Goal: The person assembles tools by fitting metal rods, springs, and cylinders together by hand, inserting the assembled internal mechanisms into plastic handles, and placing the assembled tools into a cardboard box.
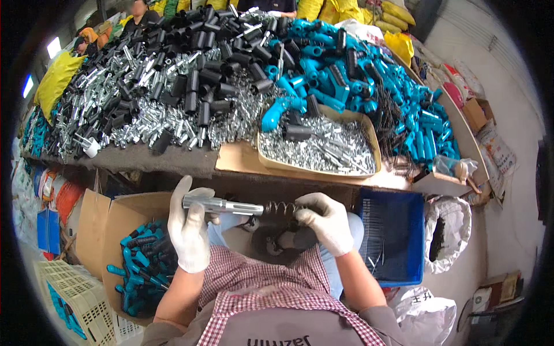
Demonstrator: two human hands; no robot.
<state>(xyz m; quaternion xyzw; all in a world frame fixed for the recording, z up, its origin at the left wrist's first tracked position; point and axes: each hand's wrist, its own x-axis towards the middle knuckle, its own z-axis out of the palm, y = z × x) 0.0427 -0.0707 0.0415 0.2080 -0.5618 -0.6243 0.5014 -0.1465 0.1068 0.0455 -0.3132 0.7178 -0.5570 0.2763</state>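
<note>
My left hand (pixel 190 230), in a white glove, grips a silver metal shaft (pixel 228 206) that lies level and points right. From its tip a coil spring (pixel 280 208) runs toward my right hand (pixel 328 222), also white-gloved, whose thumb and fingers pinch the spring's right end. Whether the spring has slid onto the shaft's tip or only meets it, I cannot tell. Both hands are over my lap, in front of the workbench edge.
Heaped on the bench are black tubes (pixel 193 86), silver metal parts (pixel 167 124) and teal plastic housings (pixel 329 83). A tray (pixel 378 155) of small metal parts sits at the bench's front. Beside me stand a cardboard box (pixel 95 225) of teal-black pieces and a blue crate (pixel 398 230).
</note>
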